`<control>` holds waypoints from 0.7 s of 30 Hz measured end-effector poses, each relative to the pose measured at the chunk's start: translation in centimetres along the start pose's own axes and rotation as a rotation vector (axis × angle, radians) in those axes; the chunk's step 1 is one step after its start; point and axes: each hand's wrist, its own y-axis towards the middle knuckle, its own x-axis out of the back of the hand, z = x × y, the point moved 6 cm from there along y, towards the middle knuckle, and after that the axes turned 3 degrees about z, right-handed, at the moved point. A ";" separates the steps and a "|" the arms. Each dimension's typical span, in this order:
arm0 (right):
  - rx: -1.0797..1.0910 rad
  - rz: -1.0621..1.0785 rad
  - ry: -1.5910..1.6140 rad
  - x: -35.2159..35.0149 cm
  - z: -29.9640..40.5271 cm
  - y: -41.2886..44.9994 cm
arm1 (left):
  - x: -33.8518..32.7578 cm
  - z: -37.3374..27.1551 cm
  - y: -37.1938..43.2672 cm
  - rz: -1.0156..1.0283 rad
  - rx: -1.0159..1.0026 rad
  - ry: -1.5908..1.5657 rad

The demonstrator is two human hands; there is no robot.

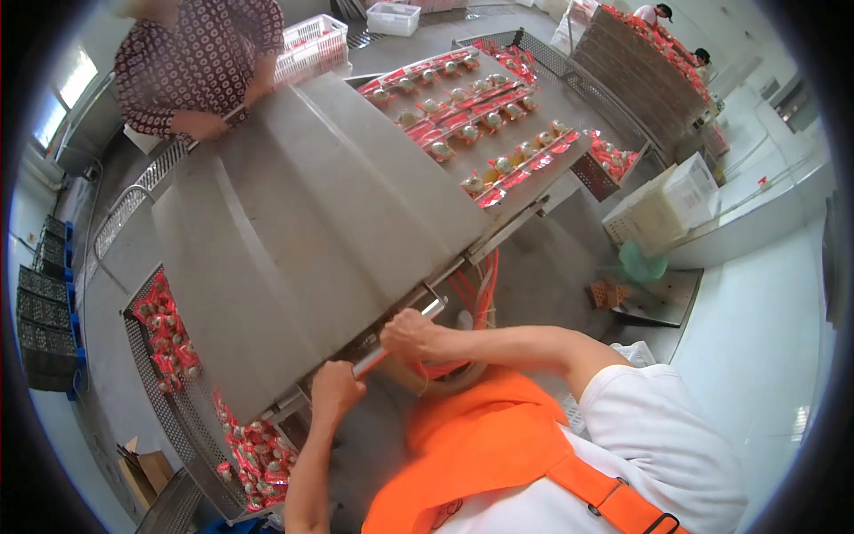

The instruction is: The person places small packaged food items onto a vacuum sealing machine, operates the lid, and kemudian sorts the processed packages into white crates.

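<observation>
Both my hands grip a metal handle bar [369, 362] along the near edge of a large stainless-steel machine lid [320, 200], which looks like a vacuum sealer's. My left hand [338, 392] is closed around the bar's left part. Closer to its right end, my right hand [408, 336] is closed around it too. To the right of the lid, the machine's flat metal bed [504, 141] carries several rows of small red-and-clear pouches [494, 120] with round, egg-like contents. Across the machine, another person [200, 73] in a patterned top holds a bar at the lid's far side.
A perforated metal tray [148, 374] at left holds heaped red pouches [257, 460]. Another perforated tray [587, 90] adjoins the bed's far right end. Red hoses [490, 287] hang below the machine beside my right arm. White crates [310, 50] stand behind the other person.
</observation>
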 end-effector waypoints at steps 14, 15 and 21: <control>0.138 0.025 0.061 -3.3 -0.2 2.1 | -2.0 2.2 2.1 0.134 -0.038 -0.120; 0.126 0.032 0.062 -3.2 -0.4 2.1 | -1.8 2.1 2.2 0.134 -0.045 -0.116; 0.134 0.020 0.074 -3.6 -0.4 2.1 | -1.2 1.2 2.2 0.200 -0.053 -0.080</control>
